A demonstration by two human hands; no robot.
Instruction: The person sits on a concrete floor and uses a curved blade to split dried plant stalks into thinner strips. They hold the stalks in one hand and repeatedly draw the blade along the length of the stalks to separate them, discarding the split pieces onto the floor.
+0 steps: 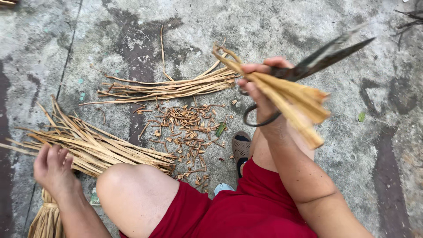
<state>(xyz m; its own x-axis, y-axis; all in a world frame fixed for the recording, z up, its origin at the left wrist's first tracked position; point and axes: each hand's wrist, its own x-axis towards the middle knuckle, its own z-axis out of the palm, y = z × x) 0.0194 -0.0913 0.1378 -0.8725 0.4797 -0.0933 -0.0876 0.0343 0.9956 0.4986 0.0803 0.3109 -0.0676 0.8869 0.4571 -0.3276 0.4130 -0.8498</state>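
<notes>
My right hand point(261, 90) is raised over my knee. It grips a bunch of dry tan strips point(294, 102) together with dark metal scissors point(324, 57), whose blades point up and to the right. My left hand point(53, 166) is low at the left, fingers curled, resting on a large pile of dry strips point(94, 147) on the concrete floor. A second, thinner bunch of strips point(169, 87) lies farther out on the floor. Between the two piles sits a scatter of short cut-off bits point(187, 130).
My bare knee point(132, 194) and red shorts point(238, 211) fill the lower middle. A grey sandal point(241, 147) is on my foot beside the clippings. A tied bundle of fibres point(46, 220) stands at the lower left. The floor is stained grey concrete point(374, 145).
</notes>
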